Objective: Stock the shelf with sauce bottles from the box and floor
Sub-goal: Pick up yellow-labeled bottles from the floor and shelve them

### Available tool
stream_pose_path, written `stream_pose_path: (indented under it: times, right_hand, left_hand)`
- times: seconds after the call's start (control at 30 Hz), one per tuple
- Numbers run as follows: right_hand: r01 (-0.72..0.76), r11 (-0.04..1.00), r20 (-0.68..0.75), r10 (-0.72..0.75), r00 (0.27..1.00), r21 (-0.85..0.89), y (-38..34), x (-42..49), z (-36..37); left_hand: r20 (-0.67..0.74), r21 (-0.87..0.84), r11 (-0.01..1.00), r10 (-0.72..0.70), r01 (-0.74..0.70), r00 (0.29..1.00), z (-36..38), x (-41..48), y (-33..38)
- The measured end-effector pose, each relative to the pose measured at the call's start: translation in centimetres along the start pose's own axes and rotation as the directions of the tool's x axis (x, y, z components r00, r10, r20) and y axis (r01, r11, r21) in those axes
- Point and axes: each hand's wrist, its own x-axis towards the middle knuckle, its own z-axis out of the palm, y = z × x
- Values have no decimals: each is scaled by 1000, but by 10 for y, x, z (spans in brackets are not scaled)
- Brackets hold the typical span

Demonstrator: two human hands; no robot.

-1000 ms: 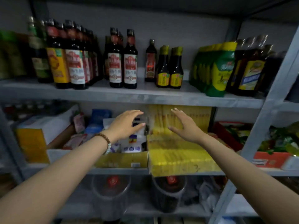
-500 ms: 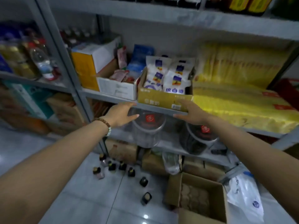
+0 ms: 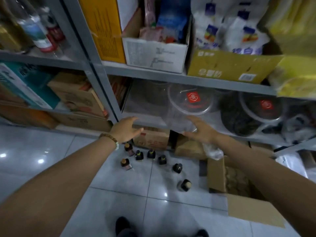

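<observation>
Left hand (image 3: 126,129): nothing is held; the fingers are spread and relaxed, and a beaded bracelet (image 3: 111,139) is worn at the wrist.
Right hand (image 3: 200,130): released as well, fingers straight, nothing grasped; it is seen in front of a clear jar (image 3: 190,100), and contact cannot be made out.
Arms: both are stretched forward and down, with a gap left between the hands.
Sauce bottles (image 3: 151,153): seven small dark bottles are counted on the floor (image 3: 68,159), apparently upright, beneath the hands. Five are clustered just before the cartons (image 3: 152,139) under the rack, and two are set nearer the box.
Box (image 3: 217,175): open cardboard, flaps out, on the tiles right of the bottles and below the right forearm. Whether bottles remain inside cannot be told.
Shelf (image 3: 153,74): grey metal tiers packed with cartons and packets. The tier meant for sauce is not in view.
Step in hand: judged to be the reach down for a fresh pick-up, with nothing yet lifted.
Next move: a deep stoop is called for, then fingers closed round a bottle's body or neck. The clustered bottles stand close together, so neighbours could be knocked over on the glossy tile.
</observation>
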Motion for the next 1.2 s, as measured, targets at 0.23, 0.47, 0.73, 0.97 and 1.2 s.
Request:
stream_pose_path:
  times: [0.23, 0.47, 0.73, 0.97, 1.2]
  right_hand:
    - [-149, 983, 67, 142, 988, 106, 49, 58, 153]
    - [-306, 847, 50, 317, 947, 435, 134, 139, 299]
    - [-264, 729, 91, 268, 959, 631, 205, 258, 464]
    - [-106, 764, -60, 185, 981, 637, 248, 331, 533]
    - [83, 863, -238, 44, 970, 499, 261, 355, 542]
  left_hand:
    - [91, -190, 978, -68, 85, 993, 117, 54, -107]
    - [89, -431, 871, -217, 235, 972, 284, 126, -206]
    - [-3, -668, 725, -228, 168, 974, 440, 215, -300]
    - [-174, -645, 762, -210, 49, 962, 503, 269, -328]
    - [-298, -630, 775, -194, -40, 935, 512, 282, -341]
